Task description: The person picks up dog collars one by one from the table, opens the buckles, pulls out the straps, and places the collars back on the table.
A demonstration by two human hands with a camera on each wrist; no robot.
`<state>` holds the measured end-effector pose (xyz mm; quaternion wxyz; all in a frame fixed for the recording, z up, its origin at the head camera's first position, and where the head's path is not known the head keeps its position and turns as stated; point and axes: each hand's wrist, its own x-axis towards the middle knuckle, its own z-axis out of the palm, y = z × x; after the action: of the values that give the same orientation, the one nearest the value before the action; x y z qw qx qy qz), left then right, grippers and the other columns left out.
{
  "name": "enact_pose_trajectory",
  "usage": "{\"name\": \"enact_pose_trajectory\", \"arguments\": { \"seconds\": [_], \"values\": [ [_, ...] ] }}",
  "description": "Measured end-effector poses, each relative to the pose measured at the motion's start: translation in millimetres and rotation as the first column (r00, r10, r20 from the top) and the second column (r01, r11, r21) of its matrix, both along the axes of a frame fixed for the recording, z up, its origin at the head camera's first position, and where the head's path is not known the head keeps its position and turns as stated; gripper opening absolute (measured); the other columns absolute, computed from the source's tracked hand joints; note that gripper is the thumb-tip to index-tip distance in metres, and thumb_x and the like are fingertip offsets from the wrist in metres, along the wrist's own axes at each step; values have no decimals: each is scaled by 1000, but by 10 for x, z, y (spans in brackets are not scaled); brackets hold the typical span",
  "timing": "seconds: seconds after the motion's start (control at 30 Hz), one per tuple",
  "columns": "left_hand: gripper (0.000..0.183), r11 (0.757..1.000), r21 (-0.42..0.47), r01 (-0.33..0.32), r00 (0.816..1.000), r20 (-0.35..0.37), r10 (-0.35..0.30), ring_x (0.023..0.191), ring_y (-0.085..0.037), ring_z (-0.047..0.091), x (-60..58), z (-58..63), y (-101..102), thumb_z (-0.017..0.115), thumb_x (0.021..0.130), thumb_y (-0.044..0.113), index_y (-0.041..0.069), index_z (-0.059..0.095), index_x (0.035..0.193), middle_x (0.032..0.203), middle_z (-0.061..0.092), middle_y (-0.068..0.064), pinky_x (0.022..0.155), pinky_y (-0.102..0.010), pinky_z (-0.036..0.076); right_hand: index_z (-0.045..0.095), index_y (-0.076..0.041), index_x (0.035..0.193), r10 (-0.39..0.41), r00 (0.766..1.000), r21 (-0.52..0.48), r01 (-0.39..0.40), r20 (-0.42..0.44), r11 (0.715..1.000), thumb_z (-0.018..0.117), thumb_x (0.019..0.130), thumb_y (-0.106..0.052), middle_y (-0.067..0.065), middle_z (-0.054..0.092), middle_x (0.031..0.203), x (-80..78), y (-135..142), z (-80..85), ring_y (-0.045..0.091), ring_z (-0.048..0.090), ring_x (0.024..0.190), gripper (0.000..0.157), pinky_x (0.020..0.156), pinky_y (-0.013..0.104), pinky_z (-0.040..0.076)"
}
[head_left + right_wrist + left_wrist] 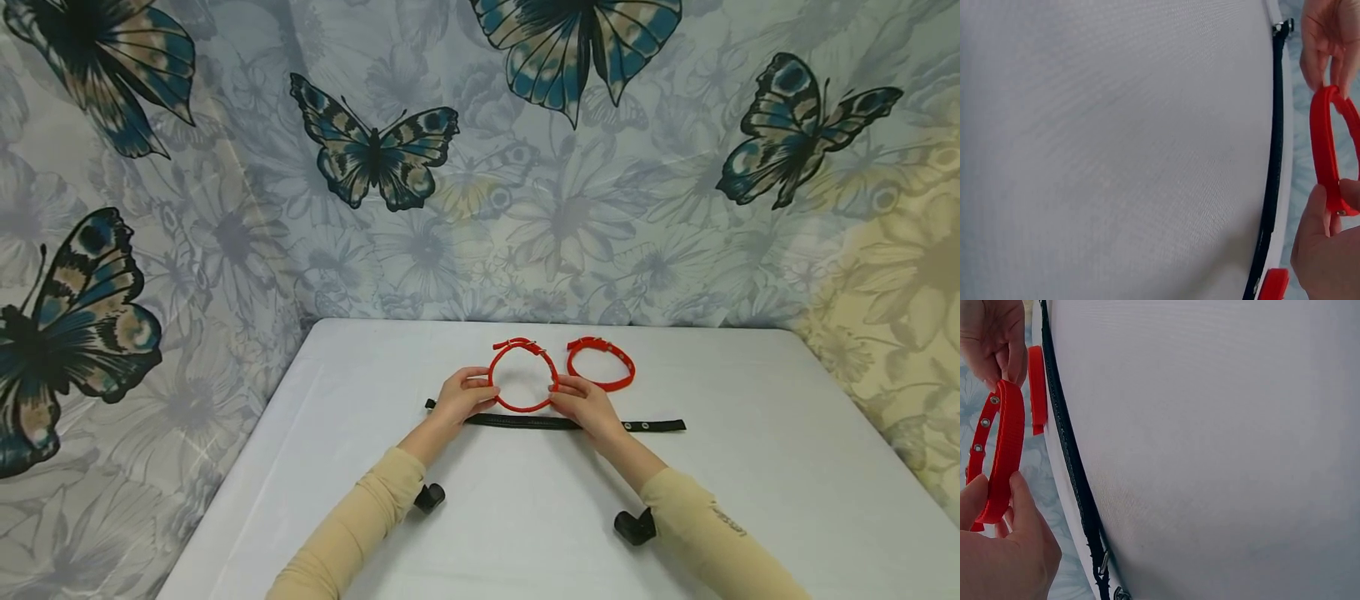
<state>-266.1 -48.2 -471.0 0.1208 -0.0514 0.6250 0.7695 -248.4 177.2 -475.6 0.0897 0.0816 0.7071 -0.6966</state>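
Observation:
Both hands hold up one red collar (524,409), buckled into a loop, with metal eyelets along its strap in the left wrist view. My left hand (462,397) pinches the loop's left side between thumb and fingers. On the opposite side my right hand (588,403) pinches it the same way. Just behind the right hand, a second red collar (617,386), also closed in a loop, rests on the table. A black collar (525,422) lies stretched out flat on the near side of the held loop, partly hidden by both hands. Its metal buckle shows in the left wrist view.
The table (375,358) wears a white cover, and its far edge meets a butterfly-print curtain (570,250). Small black devices (635,527) stick out from beneath both forearms, near the sleeves.

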Motion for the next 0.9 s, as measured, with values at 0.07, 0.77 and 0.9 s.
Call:
{"name": "enact_pose_trajectory", "arguments": {
  "seconds": [0.07,0.77,0.9],
  "values": [
    [45,1000,9,4,1000,-3,-4,77,-16,64,20,-6,-17,68,84,-10,-3,55,126,99,59,-15,85,-38,55,47,4,138,4,1000,-3,-4,-2,1000,64,95,-9,19,57,126,8,2,0,10,64,96,48,85,25,54],
    [44,988,-89,127,992,8,-127,87,-17,64,341,-40,-205,73,80,-7,-2,58,121,112,62,-19,80,-31,56,48,4,127,149,989,97,-149,9,984,70,89,-5,14,61,114,338,65,58,16,58,93,45,80,22,54],
    [42,979,-115,169,985,-16,-172,88,-16,62,436,-58,-230,73,80,-8,-5,57,119,104,63,-12,78,-29,56,50,4,123,173,985,123,-172,0,977,72,87,-4,14,61,111,419,101,43,18,59,93,43,80,22,54]
  ]
}}
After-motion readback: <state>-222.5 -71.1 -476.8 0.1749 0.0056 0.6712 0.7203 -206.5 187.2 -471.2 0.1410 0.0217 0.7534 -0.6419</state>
